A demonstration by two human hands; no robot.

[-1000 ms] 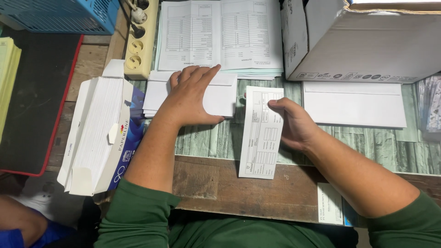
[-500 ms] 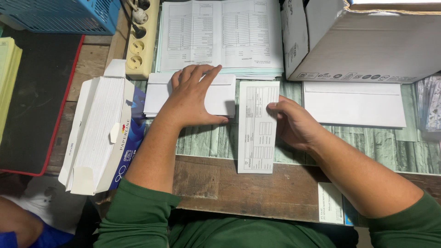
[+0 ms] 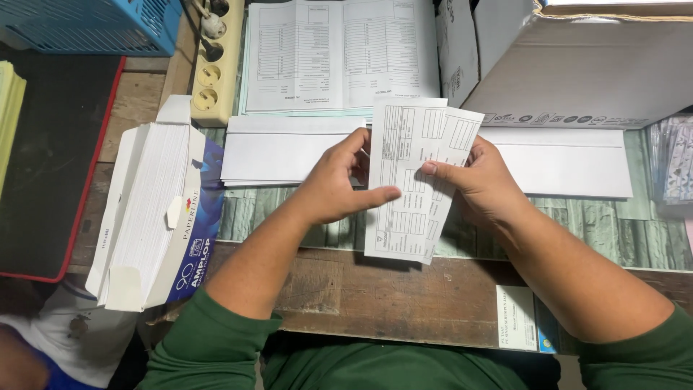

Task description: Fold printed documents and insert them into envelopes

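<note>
Head view: a desk is seen from above, with two bare forearms in green sleeves reaching in from the near edge.
Folded form: a printed paper form (image 3: 411, 180), folded lengthwise with its far corners fanned apart, is held between both hands at the middle of the scene, lifted off the wooden desk (image 3: 375, 289).
Left hand: the left hand (image 3: 336, 180) is closed on the form's left edge, the thumb laid across the front of the sheet and the fingers hidden behind it (a pinching hold).
Right hand: the right hand (image 3: 480, 177) is closed on the form's right edge, the thumb pressed on the front near the middle fold and the fingers tucked behind.
White envelopes: a flat stack of white envelopes (image 3: 289, 152) is seen just beyond the left hand; another long envelope (image 3: 570, 162) lies to the right, beyond the right hand.
Envelope box: an open blue and white box (image 3: 162, 217) packed with envelopes lies at the left, well apart from the hands.
Printed sheets: a pile of ruled forms (image 3: 339, 58) is laid at the far side.
Cardboard box: a white cardboard box (image 3: 577, 65) stands at the far right.
Power strip: a cream power strip (image 3: 213, 65) lies at the far left, beside a blue basket (image 3: 86, 25).
</note>
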